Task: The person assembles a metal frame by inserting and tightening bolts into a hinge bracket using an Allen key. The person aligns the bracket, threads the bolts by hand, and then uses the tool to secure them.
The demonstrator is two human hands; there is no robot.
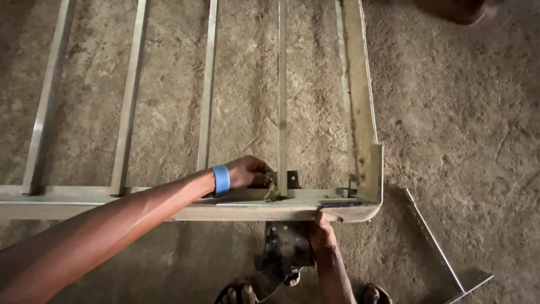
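Observation:
A metal frame (pixel 363 124) with several thin upright bars lies flat on the dirt floor. My left hand (pixel 247 171), with a blue wristband (pixel 221 179) on the wrist, reaches inside the frame and closes its fingers on a small object at the foot of one bar (pixel 282 101); what it holds is too small to tell. A small black bracket (pixel 292 179) stands just right of that bar. My right hand (pixel 320 231) grips the frame's near edge rail from outside, next to a dark metal plate (pixel 284 245) below the rail.
A thin metal angle strip (pixel 436 245) lies on the floor at the right. My sandalled feet (pixel 242 294) show at the bottom edge. Another person's foot (pixel 458 8) is at the top right. Bare dirt floor surrounds the frame.

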